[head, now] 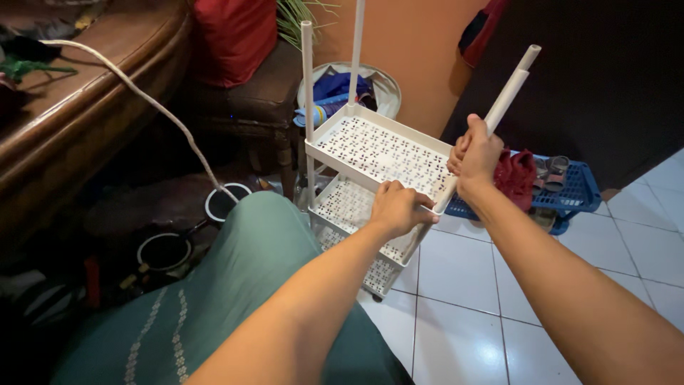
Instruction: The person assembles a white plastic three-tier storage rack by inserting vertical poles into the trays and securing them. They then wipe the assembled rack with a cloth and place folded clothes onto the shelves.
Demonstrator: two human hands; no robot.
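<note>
White perforated shelf rack (370, 153), upright

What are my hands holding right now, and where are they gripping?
The right hand grips a white pole near its lower end. The left hand grasps the front edge of the white rack's top shelf.

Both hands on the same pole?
No: the right hand grips the pole, the left hand holds the shelf edge.
</note>
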